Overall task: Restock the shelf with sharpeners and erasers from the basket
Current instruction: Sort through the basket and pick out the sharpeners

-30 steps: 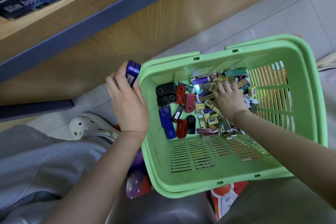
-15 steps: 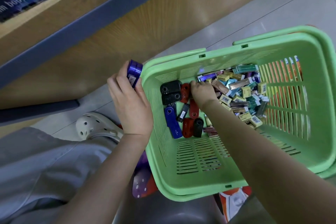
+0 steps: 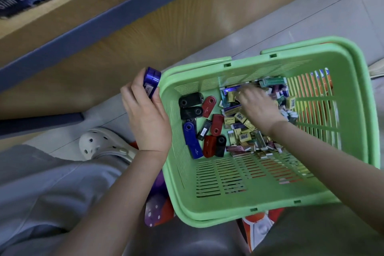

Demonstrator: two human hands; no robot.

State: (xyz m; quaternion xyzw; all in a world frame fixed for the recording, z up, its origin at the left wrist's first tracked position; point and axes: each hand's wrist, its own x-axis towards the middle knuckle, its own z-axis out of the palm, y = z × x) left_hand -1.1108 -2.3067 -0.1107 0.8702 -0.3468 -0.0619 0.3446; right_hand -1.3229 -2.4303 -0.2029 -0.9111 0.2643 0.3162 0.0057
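L hand [image 3: 147, 122] grips a blue sharpener [image 3: 151, 81], fingers curled round it, just outside the green basket [image 3: 228, 212] by its left rim. R hand [image 3: 257, 106] is down in the basket on the eraser pile [image 3: 243, 129]; it's blurred, so can't tell if the fingers are apart or pinching. Loose sharpeners [image 3: 195, 114] (black, red, blue) lie beside the pile, basket's left half. Wooden shelf [image 3: 104, 16] is above.
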